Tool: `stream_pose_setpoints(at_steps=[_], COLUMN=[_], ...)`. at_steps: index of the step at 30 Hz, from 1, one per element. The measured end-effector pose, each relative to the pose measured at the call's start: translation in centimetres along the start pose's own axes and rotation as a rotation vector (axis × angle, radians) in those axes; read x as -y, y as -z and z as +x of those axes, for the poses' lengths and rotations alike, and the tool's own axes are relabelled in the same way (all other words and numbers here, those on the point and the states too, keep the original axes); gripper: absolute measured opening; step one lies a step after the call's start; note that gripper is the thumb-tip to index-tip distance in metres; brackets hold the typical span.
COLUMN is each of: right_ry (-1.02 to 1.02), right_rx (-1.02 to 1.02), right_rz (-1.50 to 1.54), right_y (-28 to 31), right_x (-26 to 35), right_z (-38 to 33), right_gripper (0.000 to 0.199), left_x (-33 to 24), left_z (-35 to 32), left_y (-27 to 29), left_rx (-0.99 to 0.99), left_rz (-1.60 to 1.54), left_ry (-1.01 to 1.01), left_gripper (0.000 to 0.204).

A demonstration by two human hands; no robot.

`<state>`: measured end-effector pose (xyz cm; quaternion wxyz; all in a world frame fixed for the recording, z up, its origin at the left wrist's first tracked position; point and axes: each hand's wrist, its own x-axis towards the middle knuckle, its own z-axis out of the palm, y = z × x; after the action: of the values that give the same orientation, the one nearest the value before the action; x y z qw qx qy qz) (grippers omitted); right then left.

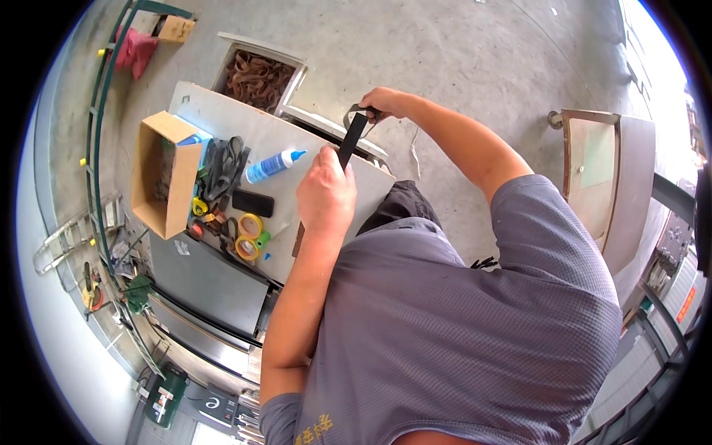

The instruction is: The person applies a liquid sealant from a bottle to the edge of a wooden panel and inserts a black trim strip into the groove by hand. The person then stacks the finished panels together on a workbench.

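Observation:
My left hand [326,191] grips the lower end of a flat black strip [351,139] above the edge of a white board [222,119]. My right hand [383,102] pinches the strip's upper end, where a thin grey loop shows beside the fingers; I cannot tell what the loop is. The strip runs straight and taut between the two hands. On the board to the left lie a white glue bottle with a blue cap [273,165], a bundle of black straps [224,167], a black block [253,202] and yellow tape rolls [249,236].
An open cardboard box [167,174] sits at the board's left end. Beyond the board, a crate holds brown strips [256,77]. A metal cabinet [602,182] stands to the right on the concrete floor. Grey metal panels [204,285] lie below the board.

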<state>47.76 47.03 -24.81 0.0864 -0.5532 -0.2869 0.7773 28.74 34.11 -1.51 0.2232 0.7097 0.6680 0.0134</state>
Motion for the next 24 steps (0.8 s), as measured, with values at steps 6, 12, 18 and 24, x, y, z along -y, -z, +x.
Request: stream_pose_setpoints(at_steps=[6, 12, 18, 24], right_ry=[-0.104, 0.052, 0.643, 0.440], right_rx=[0.086, -0.201, -0.036, 0.074], right_rz=[0.008, -0.241, -0.550, -0.067], right_y=[-0.5, -5.2, -8.3, -14.2], right_x=[1.7, 9.8, 14.1, 7.0], right_z=[-1.3, -12.4, -21.8, -26.7], right_gripper=[0.019, 0.016, 0.014, 0.008], left_x=[0.1, 0.9, 1.1, 1.4], left_z=[-0.2, -0.3, -0.6, -0.8], left_y=[0.1, -0.2, -1.2, -0.9], left_rx=[0.000, 0.013, -0.039, 0.016], left_rz=[-0.013, -0.054, -0.082, -0.084], left_ry=[-0.011, -0.007, -0.033, -0.020], left_gripper=[0.027, 0.025, 0.022, 0.019])
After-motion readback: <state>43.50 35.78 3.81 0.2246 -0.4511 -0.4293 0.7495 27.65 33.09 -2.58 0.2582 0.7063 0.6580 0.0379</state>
